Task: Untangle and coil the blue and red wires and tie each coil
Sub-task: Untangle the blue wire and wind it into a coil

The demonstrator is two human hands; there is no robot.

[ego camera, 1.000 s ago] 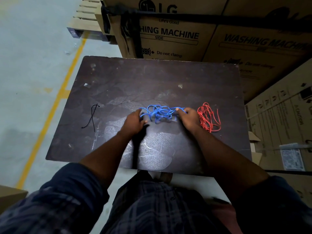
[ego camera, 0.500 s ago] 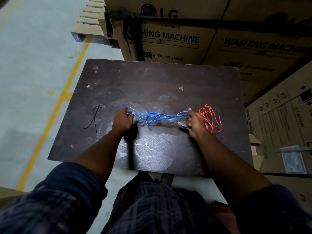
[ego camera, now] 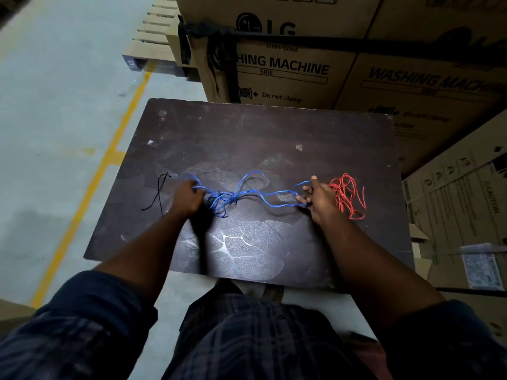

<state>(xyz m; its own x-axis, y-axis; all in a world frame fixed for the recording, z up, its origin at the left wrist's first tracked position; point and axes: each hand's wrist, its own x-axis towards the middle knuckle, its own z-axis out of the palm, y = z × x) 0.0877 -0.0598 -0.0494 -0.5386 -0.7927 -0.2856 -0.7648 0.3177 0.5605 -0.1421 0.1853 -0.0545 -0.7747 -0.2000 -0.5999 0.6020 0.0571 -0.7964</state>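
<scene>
Beyond blue wire [ego camera: 223,200], LG "WASHING MACHINE" cartons [ego camera: 288,69]

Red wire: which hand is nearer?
Right. The right hand is just beside the red wire, on its left side, holding the blue wire; the left hand grips that wire's other end, much farther left.

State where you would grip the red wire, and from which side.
Grip the red wire at its bunched middle, probably from above and the right: the strands cross there, so one pinch gathers several, while the right hand blocks its left edge.
</scene>
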